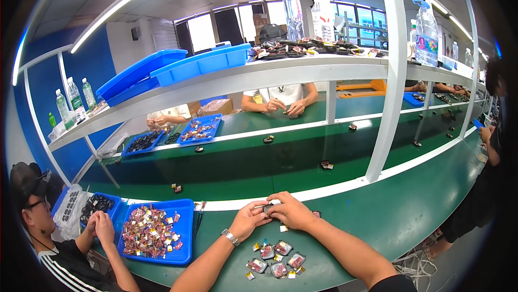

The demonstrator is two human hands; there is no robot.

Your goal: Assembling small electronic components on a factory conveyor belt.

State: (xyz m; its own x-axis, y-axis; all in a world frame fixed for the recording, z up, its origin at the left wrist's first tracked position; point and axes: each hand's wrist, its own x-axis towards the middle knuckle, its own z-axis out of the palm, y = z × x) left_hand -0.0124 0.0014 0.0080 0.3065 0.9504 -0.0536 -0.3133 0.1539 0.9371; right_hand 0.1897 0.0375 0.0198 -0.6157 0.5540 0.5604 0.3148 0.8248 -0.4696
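Note:
My left hand (248, 221) and my right hand (291, 211) meet above the green bench, fingers closed together on a small black part (267, 208). My fingers cover most of it. Just in front of my hands lies a loose cluster of small electronic assemblies (278, 269), with black frames, reddish boards and white-yellow tabs. One white tab piece (284, 228) sits right under my right hand. Another small reddish piece (316, 214) lies beside my right wrist. Left of my left forearm stands a blue tray (189, 205) heaped with reddish boards (148, 232).
A person (40, 227) works at my left beside a tray of black parts (99, 205). A dark green belt (243, 168) carries scattered assemblies behind a white ledge. A white post (386, 103) and shelf (318, 68) rise ahead. Others work across the belt; another person stands at right.

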